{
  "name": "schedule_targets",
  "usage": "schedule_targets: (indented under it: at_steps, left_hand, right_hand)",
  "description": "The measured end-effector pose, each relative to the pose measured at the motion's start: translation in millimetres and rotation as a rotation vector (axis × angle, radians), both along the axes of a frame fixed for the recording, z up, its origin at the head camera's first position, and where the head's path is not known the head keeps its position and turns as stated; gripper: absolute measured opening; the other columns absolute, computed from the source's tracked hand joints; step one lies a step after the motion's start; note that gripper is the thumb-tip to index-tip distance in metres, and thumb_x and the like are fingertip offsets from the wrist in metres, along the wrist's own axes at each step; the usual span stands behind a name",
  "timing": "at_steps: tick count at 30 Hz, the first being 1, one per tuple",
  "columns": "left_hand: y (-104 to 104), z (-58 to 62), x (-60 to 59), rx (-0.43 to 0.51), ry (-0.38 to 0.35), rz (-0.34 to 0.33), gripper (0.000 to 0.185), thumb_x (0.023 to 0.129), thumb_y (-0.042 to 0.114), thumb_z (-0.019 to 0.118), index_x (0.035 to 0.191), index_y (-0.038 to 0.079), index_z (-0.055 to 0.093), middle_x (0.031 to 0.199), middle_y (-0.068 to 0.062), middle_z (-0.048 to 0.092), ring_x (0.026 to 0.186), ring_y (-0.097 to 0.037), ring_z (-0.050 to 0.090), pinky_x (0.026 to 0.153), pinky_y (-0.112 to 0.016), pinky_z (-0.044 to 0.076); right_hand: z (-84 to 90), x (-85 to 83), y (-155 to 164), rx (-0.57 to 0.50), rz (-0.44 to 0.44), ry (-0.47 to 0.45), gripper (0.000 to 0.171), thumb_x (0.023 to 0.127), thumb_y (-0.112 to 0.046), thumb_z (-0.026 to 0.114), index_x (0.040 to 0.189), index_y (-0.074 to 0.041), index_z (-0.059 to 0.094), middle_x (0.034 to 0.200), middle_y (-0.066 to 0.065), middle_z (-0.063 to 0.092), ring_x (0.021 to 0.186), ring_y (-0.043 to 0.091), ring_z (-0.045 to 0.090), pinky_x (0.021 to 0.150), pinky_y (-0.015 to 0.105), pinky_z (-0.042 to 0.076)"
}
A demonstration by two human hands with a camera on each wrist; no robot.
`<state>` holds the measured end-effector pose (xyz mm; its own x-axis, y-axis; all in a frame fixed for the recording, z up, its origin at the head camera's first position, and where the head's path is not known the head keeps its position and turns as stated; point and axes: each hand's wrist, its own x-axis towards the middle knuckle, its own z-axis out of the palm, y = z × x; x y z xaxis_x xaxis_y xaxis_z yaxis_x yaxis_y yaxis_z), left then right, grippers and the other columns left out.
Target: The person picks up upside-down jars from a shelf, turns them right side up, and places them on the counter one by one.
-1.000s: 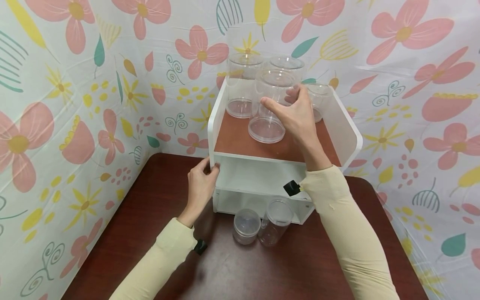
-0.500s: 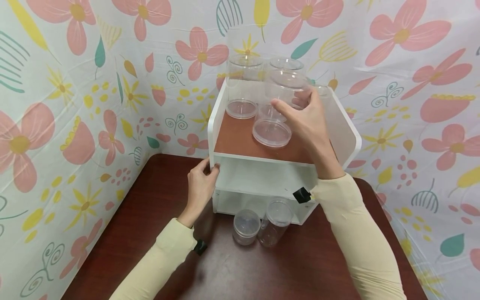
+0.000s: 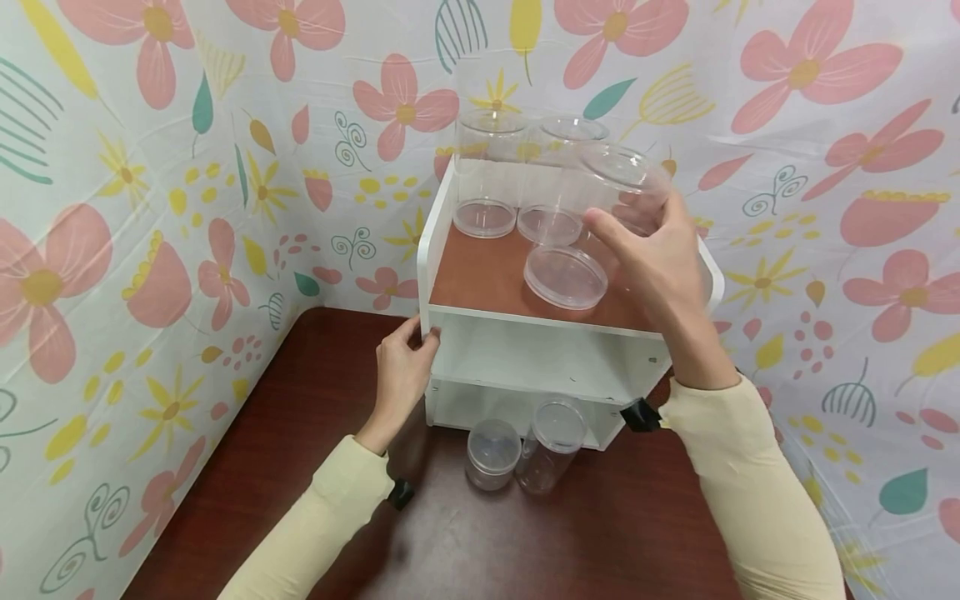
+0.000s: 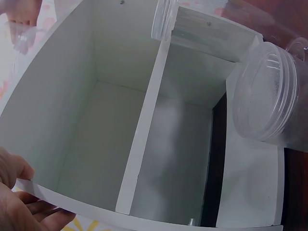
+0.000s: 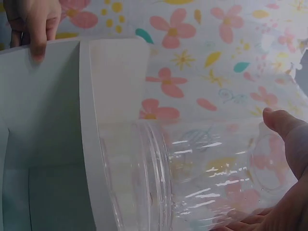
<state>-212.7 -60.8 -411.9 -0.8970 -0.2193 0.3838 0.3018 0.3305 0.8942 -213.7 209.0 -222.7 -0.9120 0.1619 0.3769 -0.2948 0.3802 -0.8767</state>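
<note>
With thumb and fingers, my right hand grips a clear plastic jar from its right side, over the front of the rack's brown top. The jar leans, its ridged end down toward the rack and its other end tipped up to the right; the right wrist view shows the ridged end of the jar beside the rack's edge. My left hand pinches the front edge of the white rack's left side panel. Two more clear jars stand behind, a left jar and a middle jar.
The rack's white lower shelves face me. On the dark wooden table before it stand a short lidded jar and a taller clear jar, side by side. Floral cloth hangs behind and at both sides.
My right hand has moved right and a little toward me, tilting the jar and uncovering the middle jar's base behind. The left hand keeps its hold on the panel.
</note>
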Motion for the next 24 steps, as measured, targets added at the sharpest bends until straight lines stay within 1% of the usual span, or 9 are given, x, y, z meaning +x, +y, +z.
schedule_targets:
  at_steps: [1, 4, 7, 8, 11, 14, 17, 22, 24]
  left_hand:
    - [0, -0.1, 0.0, -0.001, 0.001, -0.001, 0.023, 0.1, 0.017, 0.066, 0.12, 0.01, 0.075, 0.088, -0.006, 0.073, 0.072, -0.017, 0.062, 0.062, -0.034, 0.046]
    - [0, -0.3, 0.1, -0.005, 0.005, 0.0, 0.022, 0.101, 0.018, 0.066, 0.119, 0.01, 0.076, 0.088, -0.006, 0.073, 0.071, -0.017, 0.061, 0.062, -0.034, 0.046]
    - [-1, 0.0, 0.1, -0.009, 0.01, 0.003, 0.022, 0.1, 0.017, 0.067, 0.119, 0.009, 0.076, 0.088, -0.006, 0.073, 0.071, -0.017, 0.061, 0.062, -0.034, 0.046]
    - [-1, 0.1, 0.1, -0.01, 0.013, 0.003, 0.023, 0.1, 0.017, 0.067, 0.119, 0.008, 0.076, 0.088, -0.006, 0.074, 0.071, -0.017, 0.061, 0.062, -0.034, 0.046]
    - [-1, 0.3, -0.3, -0.015, 0.017, 0.003, 0.024, 0.1, 0.017, 0.067, 0.119, 0.006, 0.076, 0.088, -0.006, 0.074, 0.071, -0.017, 0.062, 0.063, -0.034, 0.047]
    - [-1, 0.2, -0.3, -0.013, 0.02, -0.002, 0.025, 0.1, 0.017, 0.067, 0.12, 0.005, 0.075, 0.088, -0.006, 0.073, 0.071, -0.017, 0.061, 0.062, -0.034, 0.047]
    - [-1, 0.0, 0.1, -0.013, 0.022, -0.006, 0.026, 0.1, 0.017, 0.067, 0.122, 0.005, 0.075, 0.087, -0.006, 0.073, 0.071, -0.017, 0.061, 0.061, -0.034, 0.046]
    - [-1, -0.4, 0.0, -0.014, 0.025, -0.003, 0.028, 0.1, 0.017, 0.067, 0.124, 0.004, 0.074, 0.09, -0.007, 0.074, 0.072, -0.017, 0.062, 0.061, -0.034, 0.046]
    - [-1, -0.5, -0.3, -0.016, 0.026, 0.001, 0.027, 0.1, 0.017, 0.067, 0.123, 0.005, 0.074, 0.09, -0.007, 0.074, 0.071, -0.017, 0.061, 0.061, -0.034, 0.046]
  right_hand:
    - [0.7, 2.6, 2, 0.003, -0.003, -0.013, 0.074, 0.086, -0.043, 0.082, 0.144, -0.014, 0.048, 0.136, 0.003, 0.059, 0.123, 0.017, 0.059, 0.1, 0.031, 0.05]
    - [1.5, 9.2, 8, 0.0, -0.005, -0.026, 0.075, 0.088, -0.042, 0.081, 0.149, -0.017, 0.045, 0.138, 0.002, 0.057, 0.123, 0.016, 0.06, 0.1, 0.029, 0.049]
    - [0.4, 14.3, 14, -0.051, 0.015, 0.002, 0.075, 0.089, -0.035, 0.081, 0.151, -0.016, 0.043, 0.139, 0.004, 0.057, 0.121, 0.016, 0.061, 0.103, 0.03, 0.048]
    - [-0.2, 15.8, 16, -0.06, 0.02, 0.014, 0.076, 0.09, -0.032, 0.081, 0.152, -0.015, 0.042, 0.139, 0.005, 0.057, 0.121, 0.017, 0.061, 0.107, 0.03, 0.045]
    - [-2.5, 21.1, 21, -0.138, 0.041, 0.036, 0.076, 0.089, -0.024, 0.082, 0.152, -0.013, 0.042, 0.139, 0.007, 0.056, 0.122, 0.019, 0.059, 0.108, 0.028, 0.044]
    - [-4.4, 27.8, 26, -0.197, 0.04, 0.041, 0.074, 0.088, -0.02, 0.083, 0.15, -0.012, 0.044, 0.137, 0.006, 0.057, 0.122, 0.019, 0.058, 0.102, 0.02, 0.045]
    - [-5.9, 33.7, 31, -0.276, 0.053, 0.063, 0.069, 0.087, -0.013, 0.083, 0.146, -0.011, 0.048, 0.132, 0.006, 0.06, 0.12, 0.02, 0.059, 0.095, 0.016, 0.047]
    - [-8.4, 44.9, 39, -0.364, 0.106, 0.114, 0.063, 0.088, -0.003, 0.078, 0.144, -0.01, 0.05, 0.128, 0.007, 0.062, 0.119, 0.022, 0.059, 0.092, 0.017, 0.049]
    - [-9.2, 50.5, 42, -0.37, 0.116, 0.125, 0.06, 0.089, -0.002, 0.076, 0.144, -0.01, 0.051, 0.129, 0.008, 0.061, 0.119, 0.022, 0.059, 0.092, 0.018, 0.048]
